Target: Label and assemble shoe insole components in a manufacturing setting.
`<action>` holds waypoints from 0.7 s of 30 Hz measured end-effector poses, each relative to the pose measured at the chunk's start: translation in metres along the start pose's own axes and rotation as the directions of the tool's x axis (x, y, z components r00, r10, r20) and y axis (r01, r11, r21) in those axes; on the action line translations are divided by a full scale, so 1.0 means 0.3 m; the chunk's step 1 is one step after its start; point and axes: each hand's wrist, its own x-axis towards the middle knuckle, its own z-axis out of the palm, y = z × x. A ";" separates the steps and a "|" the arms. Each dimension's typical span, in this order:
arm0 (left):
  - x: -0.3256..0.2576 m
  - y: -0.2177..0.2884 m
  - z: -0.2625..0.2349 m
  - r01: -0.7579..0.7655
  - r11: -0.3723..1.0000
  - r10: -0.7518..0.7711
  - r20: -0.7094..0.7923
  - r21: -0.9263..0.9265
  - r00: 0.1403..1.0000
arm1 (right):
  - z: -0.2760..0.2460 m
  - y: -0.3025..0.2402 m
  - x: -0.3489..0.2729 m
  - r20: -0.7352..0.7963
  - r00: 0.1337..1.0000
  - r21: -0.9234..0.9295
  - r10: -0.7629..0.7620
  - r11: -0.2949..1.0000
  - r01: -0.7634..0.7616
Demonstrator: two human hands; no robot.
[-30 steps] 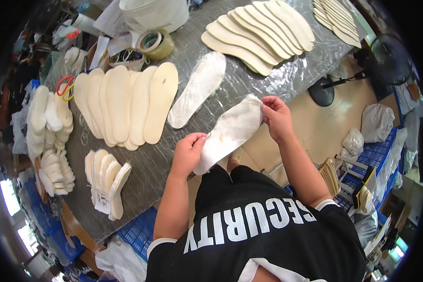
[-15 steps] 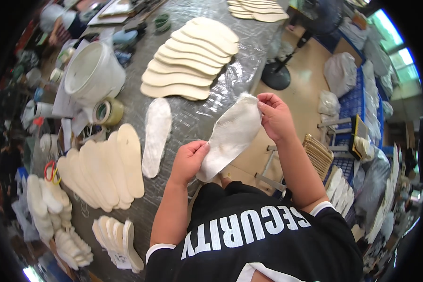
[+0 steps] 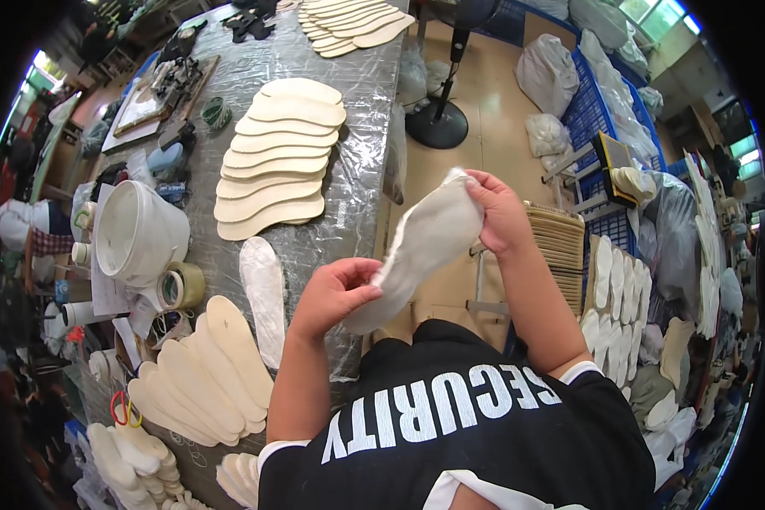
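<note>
Grey plastic-wrapped table (image 3: 357,76) fills our left side, glossy and wrinkled, running away from us. On it, a fanned stack of cream soles (image 3: 272,166), flat, stiff-looking and matte, lies beyond a single white liner (image 3: 263,297) lying lengthwise. Nearer, a second fan (image 3: 204,374) sits at the table's near end. White bucket (image 3: 136,234) and tape roll (image 3: 181,285) stand left of the liner.

Off the table edge, we hold one white insole (image 3: 421,246) in the air above the floor gap, in front of our chest. Soft, fabric-like, slightly bowed. Its long axis runs diagonally: heel end low-left, toe end up-right.

Left hand (image 3: 336,293) pinches the lower end, thumb over curled fingers (image 3: 361,270), pressed together on the edge. Right hand (image 3: 501,212) grips the upper end, fingertips closed over the tip from the far side. Both hands touch it; neither is nearer. Table lies just left of the left hand.
</note>
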 end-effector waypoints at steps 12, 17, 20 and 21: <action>0.074 0.027 0.040 -0.219 0.875 0.263 -0.043 0.431 0.964 | 0.064 -0.074 -0.094 0.052 0.996 0.141 0.074 0.987 -0.081; 0.131 0.097 0.053 -0.488 0.778 0.483 0.122 0.395 0.867 | 0.142 -0.173 -0.176 0.127 0.991 0.111 0.027 0.993 -0.042; 0.131 0.121 0.086 -0.311 0.945 0.326 0.373 -0.101 0.869 | 0.156 -0.219 -0.201 0.128 0.991 0.188 -0.041 0.982 0.017; 0.125 0.119 0.099 -0.321 0.940 0.339 0.373 -0.111 0.864 | 0.158 -0.230 -0.201 0.130 0.990 0.174 -0.046 0.984 0.023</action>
